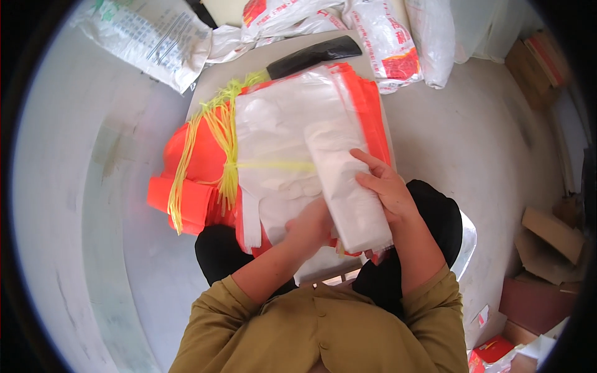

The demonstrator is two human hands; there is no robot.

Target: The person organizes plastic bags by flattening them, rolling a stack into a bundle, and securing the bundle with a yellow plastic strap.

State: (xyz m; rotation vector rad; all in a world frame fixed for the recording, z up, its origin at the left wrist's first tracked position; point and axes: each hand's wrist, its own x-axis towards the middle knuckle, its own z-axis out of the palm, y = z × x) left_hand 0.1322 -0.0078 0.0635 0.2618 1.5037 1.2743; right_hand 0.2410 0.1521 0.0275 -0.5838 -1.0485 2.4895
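Now the right fingers hold folded white plastic over flat, stacked bags.

The left hand and the right hand are bare, as are both forearms behind them; well back from the left hand, a loose olive-mustard left sleeve ends in a plain hemmed edge around the arm; behind the right hand, the right sleeve matches it in colour and cut, with soft creases; between and behind both hands spreads the shirt, of the same plain cloth, with two small round buttons in a matching tone along its front placket; black trousers show beside the right hand and beyond the left forearm.
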